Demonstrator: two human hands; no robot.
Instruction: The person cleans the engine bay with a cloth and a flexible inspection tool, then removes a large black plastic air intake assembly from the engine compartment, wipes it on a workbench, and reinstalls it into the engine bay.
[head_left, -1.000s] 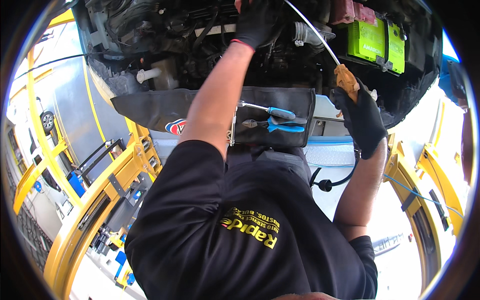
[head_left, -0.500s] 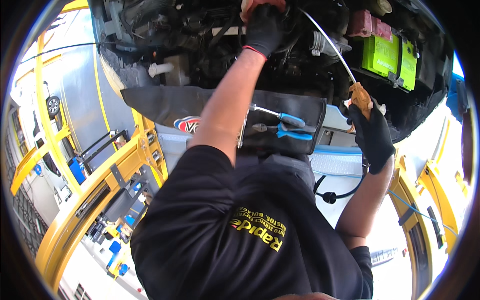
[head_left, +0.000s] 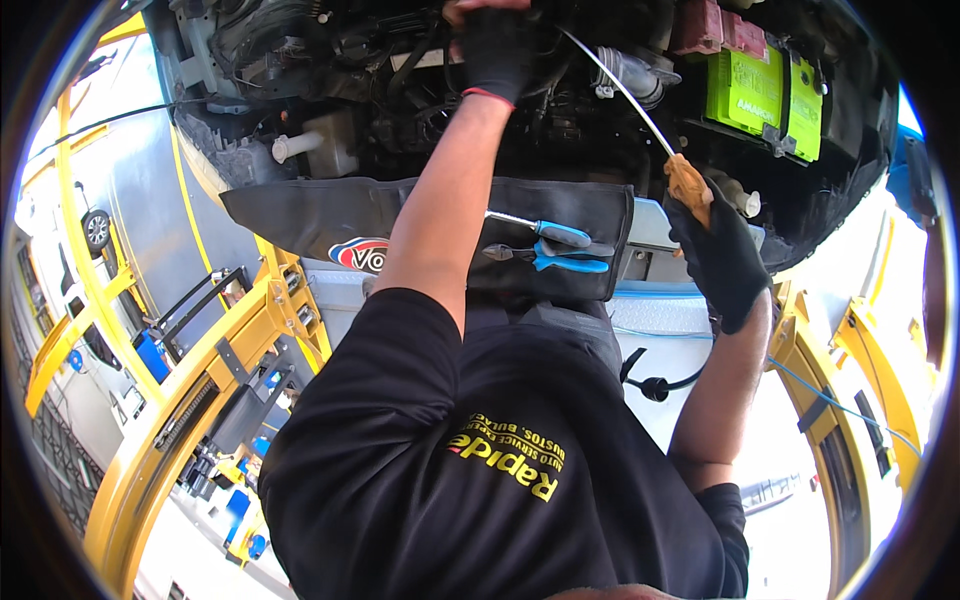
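Note:
My left hand [head_left: 497,52], in a black glove with a red cuff edge, reaches over the engine bay [head_left: 420,120] at the top of the view. Its fingers are closed on a reddish cloth [head_left: 462,10], mostly cut off by the upper edge. In a black glove too, my right hand [head_left: 722,255] grips a crumpled orange-brown rag [head_left: 688,188]. From the rag a long thin metal strip [head_left: 625,92], like a dipstick, slants up and left; its far end lies close to my left hand. How the rag wraps the strip's near end is partly hidden.
A bright green battery [head_left: 752,95] sits at the right of the bay. On the dark fender cover [head_left: 300,215] lie blue-handled pliers [head_left: 570,264] and a blue-handled tool [head_left: 562,234]. Yellow lift posts [head_left: 180,420] stand at both sides. A black cable [head_left: 655,388] hangs near my right forearm.
The whole view has shifted a little, so the bay appears further left and up. Both hands keep their grips; the strip still slants from the rag toward my left hand.

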